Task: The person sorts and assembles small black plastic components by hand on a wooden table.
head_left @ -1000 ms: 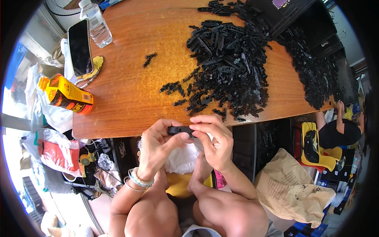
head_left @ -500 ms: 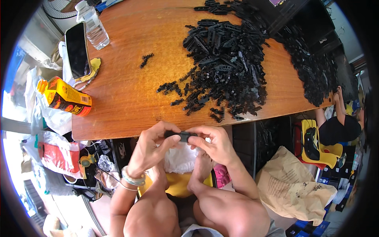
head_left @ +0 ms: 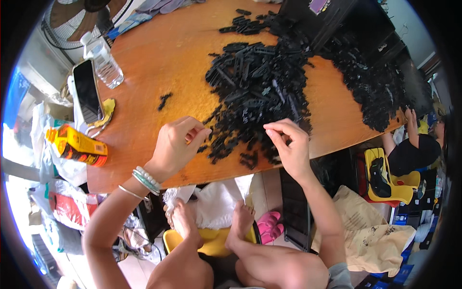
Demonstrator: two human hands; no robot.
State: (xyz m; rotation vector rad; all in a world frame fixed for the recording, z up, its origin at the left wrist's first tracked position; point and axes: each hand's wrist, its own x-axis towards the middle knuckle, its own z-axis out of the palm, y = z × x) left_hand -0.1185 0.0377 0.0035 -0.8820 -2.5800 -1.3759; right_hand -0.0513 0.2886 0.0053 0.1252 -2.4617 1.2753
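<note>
My left hand (head_left: 179, 143), with bracelets at its wrist, is over the near part of the table. Its thumb and fingers are pinched beside the small black plastic parts (head_left: 224, 144); whatever lies between the tips is too small or hidden to make out. My right hand (head_left: 291, 147) hovers at the near right side of the pile of long black plastic pieces (head_left: 250, 72). Its thumb and forefinger press together, and no piece shows in them. One small black part (head_left: 164, 101) lies apart on the wood.
At the table's left are a yellow bottle (head_left: 82, 147), a phone (head_left: 88, 91) and a clear water bottle (head_left: 107, 67). A fan (head_left: 82, 19) stands behind. More black parts (head_left: 373, 91) cover the right end, near another person (head_left: 414, 149). White sacking (head_left: 216, 207) hangs between my feet.
My hands were together at the table edge around a dark plastic piece. They have parted and moved forward over the table, and that piece no longer shows. The view has shifted too.
</note>
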